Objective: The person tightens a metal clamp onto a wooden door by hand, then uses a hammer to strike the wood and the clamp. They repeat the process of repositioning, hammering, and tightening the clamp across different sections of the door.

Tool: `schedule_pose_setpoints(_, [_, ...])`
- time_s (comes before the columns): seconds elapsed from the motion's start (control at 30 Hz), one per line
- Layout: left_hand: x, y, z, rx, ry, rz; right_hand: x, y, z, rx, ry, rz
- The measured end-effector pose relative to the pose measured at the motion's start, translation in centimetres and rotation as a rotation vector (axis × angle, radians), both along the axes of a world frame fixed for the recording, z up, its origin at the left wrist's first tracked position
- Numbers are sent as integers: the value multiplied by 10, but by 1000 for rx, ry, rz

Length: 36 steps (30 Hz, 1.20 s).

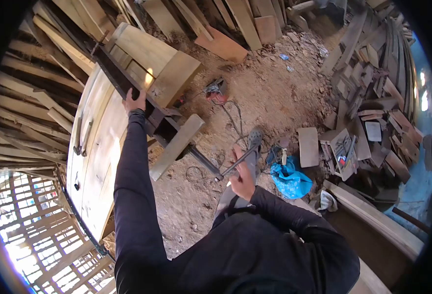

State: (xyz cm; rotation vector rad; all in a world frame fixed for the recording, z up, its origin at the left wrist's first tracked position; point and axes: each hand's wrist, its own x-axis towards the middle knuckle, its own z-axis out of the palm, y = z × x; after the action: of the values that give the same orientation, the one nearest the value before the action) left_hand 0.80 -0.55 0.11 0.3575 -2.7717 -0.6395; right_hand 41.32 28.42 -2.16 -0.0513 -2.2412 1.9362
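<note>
A long dark metal bar clamp [112,73] lies across a pale wooden panel [103,142]. My left hand [135,101] is wrapped over the clamp's bar, closed on it. Toward me, the clamp's screw [204,162] ends in a thin crossbar handle [240,161]. Against this handle is my right hand [244,180], its fingers stretched out rather than curled round it. A short wooden board [178,147] sits crosswise at the clamp's near end, beside the panel's edge.
A corded power tool [216,91] lies on the dusty floor. Near my right foot [255,138] is a blue patterned bag [290,179]. Wood offcuts [368,93] are heaped at right, and planks [30,98] lean at left. Two metal bars [82,137] rest on the panel.
</note>
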Motion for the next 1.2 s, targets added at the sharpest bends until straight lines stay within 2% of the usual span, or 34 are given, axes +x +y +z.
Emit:
schedule_pose_setpoints(0.03, [1,0,-1,-9,-5,25,7,4,22,101,163,-25])
schedule_pose_setpoints(0.1, [2,-1,-1,2,5,6,12,2,71,97,328,323])
schedule_pose_setpoints(0.13, [4,0,1,20,3,3,12,-4,77,8,359,615])
schedule_pose_setpoints(0.23, [5,4,5,32,11,-8,23,-32,49,260,469,822])
schedule_pose_setpoints(0.27, [4,3,5,28,15,-12,26,-33,31,285,65,911])
schedule_pose_setpoints(0.33, [1,0,2,26,-2,-20,23,-27,-21,48,-384,684])
schedule_pose_setpoints(0.37, [0,-2,1,26,-13,-18,18,-17,-45,-146,-424,462])
schedule_pose_setpoints(0.4, [2,-1,4,28,-9,-23,13,-6,-68,-341,-415,236])
schedule_pose_setpoints(0.47, [2,1,6,6,36,-18,-4,14,-58,-268,-223,69])
schedule_pose_setpoints(0.5, [4,1,3,-5,48,-15,-11,29,-3,-55,-38,55])
schedule_pose_setpoints(0.57, [2,-2,-1,-5,37,1,-1,36,50,144,171,268])
schedule_pose_setpoints(0.6, [3,-1,1,6,36,2,8,29,61,129,199,492])
schedule_pose_setpoints(0.67, [2,-2,-1,33,28,5,7,12,79,156,499,848])
schedule_pose_setpoints(0.7, [4,-1,-1,30,21,12,15,5,68,161,341,878])
schedule_pose_setpoints(0.77, [5,2,5,13,14,17,39,-23,2,163,35,917])
schedule_pose_setpoints(0.8, [4,3,7,11,21,13,51,-38,-81,233,-143,812])
schedule_pose_setpoints(0.87, [5,3,5,10,28,11,35,-22,-115,169,-393,502])
schedule_pose_setpoints(0.9, [2,2,4,34,55,-13,6,5,-83,40,-461,304])
schedule_pose_setpoints(0.93, [0,2,1,57,74,-35,-1,19,-82,168,-189,169])
schedule_pose_setpoints(1.0, [-5,-10,-13,61,128,-92,0,21,-50,197,87,100])
schedule_pose_setpoints(1.07, [-6,-12,-13,82,127,-99,4,24,45,9,90,249])
schedule_pose_setpoints(1.17, [5,0,2,8,73,-9,0,0,80,227,485,847])
schedule_pose_setpoints(1.2, [5,4,7,19,65,-8,3,-7,66,298,374,881])
